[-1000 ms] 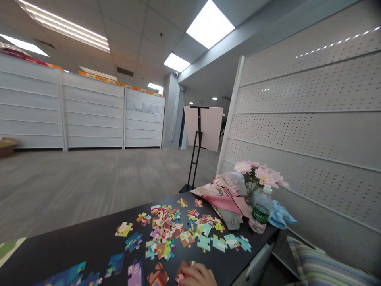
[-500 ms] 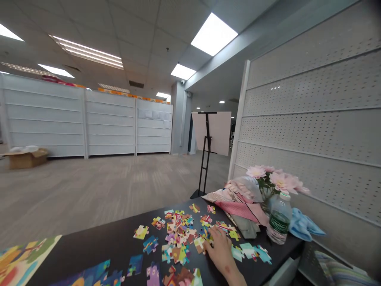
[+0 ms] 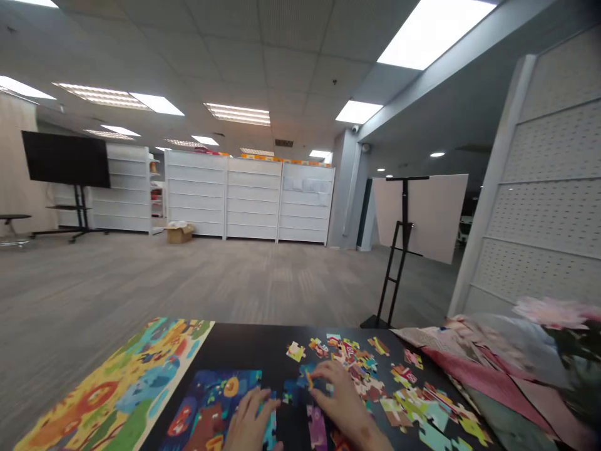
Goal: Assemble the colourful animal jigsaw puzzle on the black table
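My left hand (image 3: 250,421) lies with its fingers spread on the right part of a partly joined dark blue jigsaw section (image 3: 200,401), which shows a brown bear. To the right, my right hand (image 3: 342,401) pinches a small jigsaw piece (image 3: 308,379) with some yellow on it, just above the black table. Loose dark blue pieces (image 3: 291,392) lie between the two hands. A purple piece (image 3: 317,427) sits below my right hand's thumb. Beyond and beside that hand spreads a pile of mixed jigsaw pieces (image 3: 359,360).
A yellow animal picture sheet (image 3: 126,382) covers the table's left side. Crumpled pink and grey wrapping (image 3: 507,382) with pink flowers (image 3: 554,311) is at the right. Past the table stand a black easel with a board (image 3: 429,216) and white shelving (image 3: 253,200).
The view has swung left. My right hand has moved left from the pile toward the dark blue pieces, with a piece in its fingers. My left hand has come into view on the joined section.
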`<state>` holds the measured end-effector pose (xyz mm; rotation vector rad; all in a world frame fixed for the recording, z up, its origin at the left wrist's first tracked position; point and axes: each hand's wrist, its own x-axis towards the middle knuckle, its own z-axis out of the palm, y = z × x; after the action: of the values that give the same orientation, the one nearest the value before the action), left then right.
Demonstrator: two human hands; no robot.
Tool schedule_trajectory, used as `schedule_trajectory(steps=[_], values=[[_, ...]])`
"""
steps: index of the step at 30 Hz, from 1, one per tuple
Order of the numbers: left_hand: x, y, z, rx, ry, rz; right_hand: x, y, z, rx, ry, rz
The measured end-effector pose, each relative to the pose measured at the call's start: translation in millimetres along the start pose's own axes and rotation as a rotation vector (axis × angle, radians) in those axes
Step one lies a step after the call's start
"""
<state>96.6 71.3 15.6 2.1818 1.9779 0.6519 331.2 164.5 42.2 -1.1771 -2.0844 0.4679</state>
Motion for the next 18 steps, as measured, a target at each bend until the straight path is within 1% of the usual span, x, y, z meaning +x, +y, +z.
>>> schedule_trajectory(steps=[2,3,4,6,8,11,18], values=[[13.1,-19.8,-13.2,0.050,-0.049,-0.118,23.4,-27.7,40.9,0.105,-0.105,-0.054],[18.4,-27.1,-18.6,0.069,-0.087,-0.160,33.3,-35.4,58.0,0.129,-0.143,-0.062],[22.7,-32.7,-22.6,0.083,-0.130,-0.185,41.6,-39.1,72.0,0.139,-0.173,-0.068],[28.7,-39.2,-26.1,0.094,-0.213,-0.208,52.3,-37.5,89.9,0.141,-0.208,-0.074],[31.7,-41.6,-24.7,0.096,-0.248,-0.209,56.0,-30.4,95.8,0.136,-0.228,-0.083],[32.0,-41.8,-21.0,0.096,-0.259,-0.184,54.0,-23.5,91.9,0.132,-0.243,-0.101],[27.7,-40.3,-26.1,0.099,-0.275,-0.143,50.3,-25.9,83.7,0.140,-0.262,-0.139]])
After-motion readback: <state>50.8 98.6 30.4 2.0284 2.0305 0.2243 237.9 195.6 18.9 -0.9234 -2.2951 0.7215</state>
